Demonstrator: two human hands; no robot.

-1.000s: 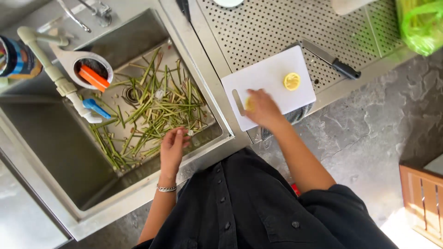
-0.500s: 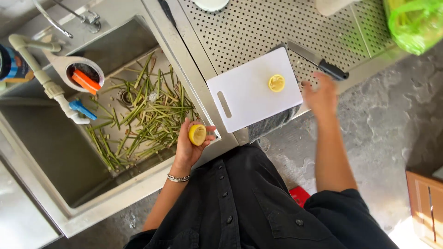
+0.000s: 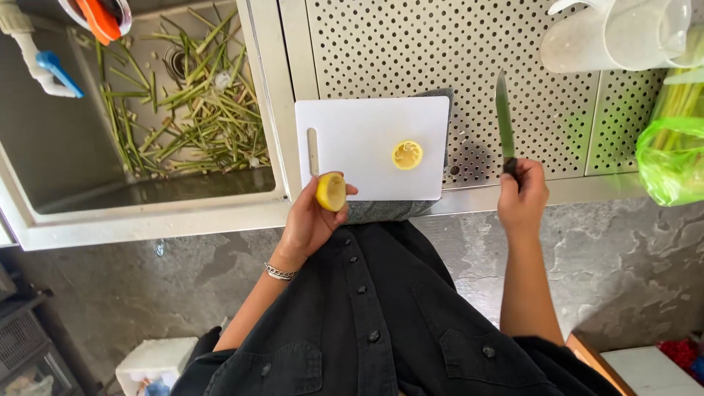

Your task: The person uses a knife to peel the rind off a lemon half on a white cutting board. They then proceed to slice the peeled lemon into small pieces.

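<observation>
Lemon half (image 3: 331, 191) pinched in left fingers (image 3: 323, 209): light, wet, slippery, grip rind; right fingers (image 3: 522, 196) wrapped round knife (image 3: 503, 117) handle.

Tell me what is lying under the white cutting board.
A grey cloth shows beneath the white cutting board, poking out at its near edge and far right corner. The board hides the rest of it; around it the perforated metal counter shows.

A translucent bright-green plastic bag (image 3: 671, 165) sits at the right edge of the perforated metal counter (image 3: 469, 51), bulging, with pale green stalks showing through its top. Bottom left on the floor, a white foam box (image 3: 154, 359), partly in view. No labels, signs or screens show.
</observation>
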